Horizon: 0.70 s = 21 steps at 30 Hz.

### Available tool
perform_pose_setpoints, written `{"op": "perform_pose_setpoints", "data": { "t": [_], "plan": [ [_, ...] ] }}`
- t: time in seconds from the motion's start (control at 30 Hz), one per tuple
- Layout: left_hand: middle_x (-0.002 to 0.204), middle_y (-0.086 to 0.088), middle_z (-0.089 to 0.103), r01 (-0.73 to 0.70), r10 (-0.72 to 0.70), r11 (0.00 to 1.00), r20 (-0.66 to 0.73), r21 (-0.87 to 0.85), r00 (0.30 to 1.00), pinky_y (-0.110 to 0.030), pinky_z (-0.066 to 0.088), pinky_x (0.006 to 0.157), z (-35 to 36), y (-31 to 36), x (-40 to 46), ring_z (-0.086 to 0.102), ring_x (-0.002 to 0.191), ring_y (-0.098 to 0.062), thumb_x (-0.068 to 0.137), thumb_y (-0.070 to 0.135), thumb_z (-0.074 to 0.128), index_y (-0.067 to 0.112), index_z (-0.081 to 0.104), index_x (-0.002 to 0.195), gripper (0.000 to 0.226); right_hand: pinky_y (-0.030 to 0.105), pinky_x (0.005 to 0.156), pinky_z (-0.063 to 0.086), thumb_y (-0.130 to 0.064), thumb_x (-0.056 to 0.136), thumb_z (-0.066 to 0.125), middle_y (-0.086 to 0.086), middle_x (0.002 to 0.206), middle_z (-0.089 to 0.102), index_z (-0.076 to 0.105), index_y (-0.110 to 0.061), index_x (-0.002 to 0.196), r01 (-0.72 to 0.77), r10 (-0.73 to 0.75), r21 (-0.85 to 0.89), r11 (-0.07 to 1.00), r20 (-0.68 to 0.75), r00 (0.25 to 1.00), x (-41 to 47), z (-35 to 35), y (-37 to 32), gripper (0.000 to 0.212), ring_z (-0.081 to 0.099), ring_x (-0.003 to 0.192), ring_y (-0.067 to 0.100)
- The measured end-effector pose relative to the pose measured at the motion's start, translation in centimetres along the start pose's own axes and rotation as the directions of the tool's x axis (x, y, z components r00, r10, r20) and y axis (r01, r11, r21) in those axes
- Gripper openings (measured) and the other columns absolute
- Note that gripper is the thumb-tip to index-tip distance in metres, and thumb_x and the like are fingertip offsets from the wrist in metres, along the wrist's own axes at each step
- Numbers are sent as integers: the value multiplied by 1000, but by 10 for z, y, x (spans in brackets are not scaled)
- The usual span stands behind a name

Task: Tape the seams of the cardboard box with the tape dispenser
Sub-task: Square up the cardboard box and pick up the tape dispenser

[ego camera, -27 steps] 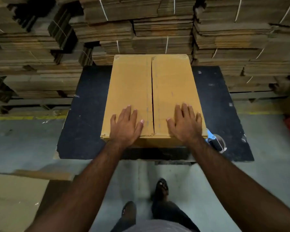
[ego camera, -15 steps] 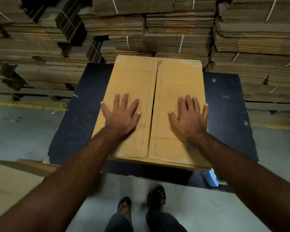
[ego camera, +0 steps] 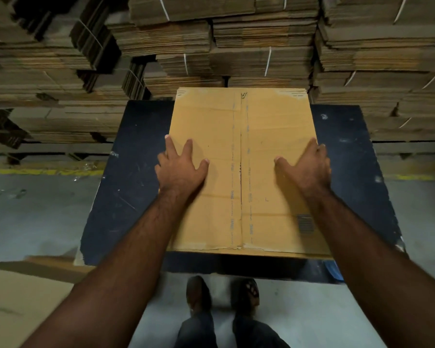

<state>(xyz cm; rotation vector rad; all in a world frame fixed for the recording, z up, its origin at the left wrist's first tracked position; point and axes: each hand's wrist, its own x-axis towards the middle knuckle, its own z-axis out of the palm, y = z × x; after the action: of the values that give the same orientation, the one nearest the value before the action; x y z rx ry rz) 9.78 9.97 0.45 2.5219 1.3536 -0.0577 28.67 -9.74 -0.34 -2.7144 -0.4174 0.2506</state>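
Behind everything we see stacks of flattened cardboard (ego camera: 261,41), bundled with white straps and filling the whole far side. Below them runs the grey floor (ego camera: 35,217), marked with a yellow line (ego camera: 43,171) on the left. On that floor stands the dark table (ego camera: 126,197), its top scuffed and speckled, its near edge facing us.

The cardboard box (ego camera: 261,136) sits on the middle of the table and reaches from the far edge almost to the near edge. Its two top flaps lie closed, and the seam (ego camera: 241,172) between them runs straight from the far side toward us, with no tape on it that we can make out.

Our left hand (ego camera: 180,169) rests flat on the left flap at the box's left edge, fingers spread and straight, grasping nothing. Our right hand (ego camera: 305,167) lies on the right flap at the right edge, thumb pointing inward; its fingertips reach over that edge, and we cannot tell whether they curl round it.

At the table's near right corner, a small blue piece of the tape dispenser (ego camera: 333,270) peeks out beside our right forearm, mostly hidden. A loose sheet of cardboard (ego camera: 18,305) lies on the floor at the lower left. Our feet (ego camera: 221,292) stand just short of the near edge.
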Motion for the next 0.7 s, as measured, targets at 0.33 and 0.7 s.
{"op": "perform_pose_setpoints", "data": {
  "t": [0.33, 0.7],
  "plan": [
    [157, -16, 22, 216, -206, 955, 72, -205, 976, -52, 41, 101, -37, -94, 6, 36, 132, -43, 83, 57, 61, 32, 38, 146, 71, 49, 106, 40, -55, 81, 69, 18, 152, 30, 19, -11, 152, 226, -219, -35, 973, 150, 964, 8, 23, -87, 97, 37, 134, 38],
    [135, -3, 55, 302, -47, 823, 472, -481, 880, -43, 54, 93, -70, -119, -42, 56, 116, -28, 67, 68, 66, 21, 55, 131, 80, 54, 109, 25, -68, 72, 63, 14, 153, 28, 22, -10, 152, 141, -104, -183, 973, 200, 974, 48, 39, -179, 107, 29, 139, 34]
  ]
}}
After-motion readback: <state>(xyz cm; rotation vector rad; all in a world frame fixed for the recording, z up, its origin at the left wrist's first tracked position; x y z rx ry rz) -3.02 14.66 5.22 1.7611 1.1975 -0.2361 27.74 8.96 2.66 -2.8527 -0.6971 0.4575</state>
